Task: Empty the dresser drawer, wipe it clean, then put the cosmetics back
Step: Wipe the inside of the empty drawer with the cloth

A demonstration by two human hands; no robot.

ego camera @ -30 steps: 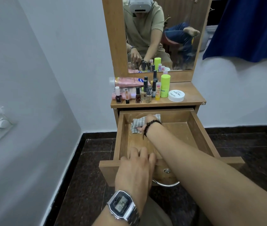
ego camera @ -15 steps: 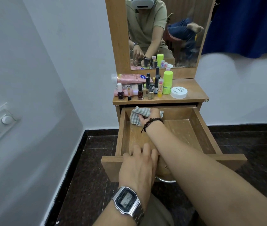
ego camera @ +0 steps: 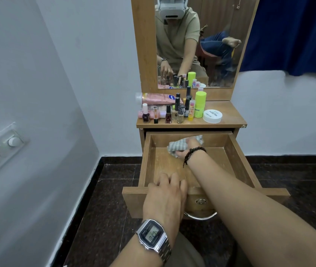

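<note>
The right hand (ego camera: 189,146) pressed the soft, limp cloth (ego camera: 178,146) against the drawer (ego camera: 238,162)'s back wall, its grip bunched round the folds. The left hand (ego camera: 165,197) steadied the front edge, fingers draped. Cosmetics (ego camera: 180,110) waited on the counter (ego camera: 230,116): light, tippy, best taken by the body.

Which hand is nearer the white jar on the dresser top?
Right. The right hand holds the cloth at the drawer's back, just below the white jar. The left hand rests on the drawer's front edge, farther away.
</note>
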